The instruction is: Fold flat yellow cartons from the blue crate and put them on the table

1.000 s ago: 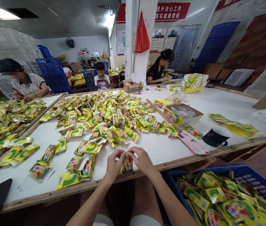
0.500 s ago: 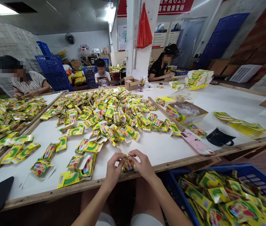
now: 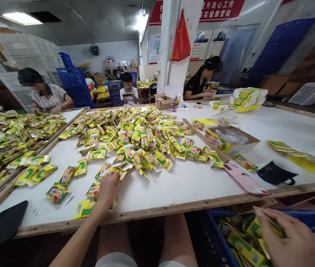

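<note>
My left hand (image 3: 109,189) reaches over the front of the white tabletop, its fingers closed at the edge of a small yellow-green printed carton (image 3: 122,173). Its back hides part of the cartons beneath it, and another carton (image 3: 93,190) lies just beside it. At the lower right, my right hand (image 3: 291,237) is over a blue plastic crate (image 3: 215,230) filled with the same packed cartons (image 3: 246,250). Its thumb and index finger are stretched apart, with no carton visibly gripped. A large heap of cartons (image 3: 146,142) spreads across the middle of the table.
Wooden strips (image 3: 202,141) divide the table. On the right are an open box (image 3: 229,139) with clear plastic, a pink phone-like item (image 3: 246,178) and a black mug (image 3: 275,173). A dark flat object (image 3: 4,226) lies front left. Several people sit beyond.
Both hands have parted from the carton they held together at the table's front edge. My left hand moved left to the loose cartons; my right swung right over the crate. The view shifted.
</note>
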`<state>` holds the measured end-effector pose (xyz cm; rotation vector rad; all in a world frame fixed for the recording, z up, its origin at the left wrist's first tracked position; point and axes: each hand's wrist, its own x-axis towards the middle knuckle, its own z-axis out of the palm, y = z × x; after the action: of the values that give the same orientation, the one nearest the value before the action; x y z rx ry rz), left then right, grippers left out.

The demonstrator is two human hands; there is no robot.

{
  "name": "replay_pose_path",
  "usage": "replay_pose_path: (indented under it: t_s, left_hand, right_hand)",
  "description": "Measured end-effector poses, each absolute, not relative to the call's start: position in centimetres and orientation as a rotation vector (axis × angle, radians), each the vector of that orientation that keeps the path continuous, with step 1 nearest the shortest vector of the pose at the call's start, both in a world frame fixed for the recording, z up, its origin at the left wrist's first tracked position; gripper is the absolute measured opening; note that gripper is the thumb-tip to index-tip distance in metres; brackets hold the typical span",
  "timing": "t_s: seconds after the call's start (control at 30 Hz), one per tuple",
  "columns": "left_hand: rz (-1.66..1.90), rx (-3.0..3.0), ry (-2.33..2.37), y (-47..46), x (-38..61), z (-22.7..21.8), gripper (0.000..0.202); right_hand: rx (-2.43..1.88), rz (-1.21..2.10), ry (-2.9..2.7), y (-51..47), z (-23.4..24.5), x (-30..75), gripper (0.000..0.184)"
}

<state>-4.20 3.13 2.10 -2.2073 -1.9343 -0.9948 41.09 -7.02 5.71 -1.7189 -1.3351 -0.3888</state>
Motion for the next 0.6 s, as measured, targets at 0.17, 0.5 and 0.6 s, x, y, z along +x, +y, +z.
replay_pose_path:
  t_s: [0.17, 0.5, 0.6]
  left_hand:
    - [-1.413, -2.136, -1.831, 2.5, -2.1, 5.9, 0.015]
    - [-2.365, -2.435, -1.998, 0.6, 6.9, -0.2, 0.033]
    - [-2.287, -2.567, -1.982, 0.3, 6.6, -1.1, 0.027]
  right_hand:
    - [-1.505, 0.054, -1.408, -6.1, 3.8, 33.6, 0.026]
    - [-1.059, 0.806, -1.507, 0.4, -1.4, 21.1, 0.021]
    - [-1.061, 0.824, -1.575, 0.7, -1.5, 22.1, 0.021]
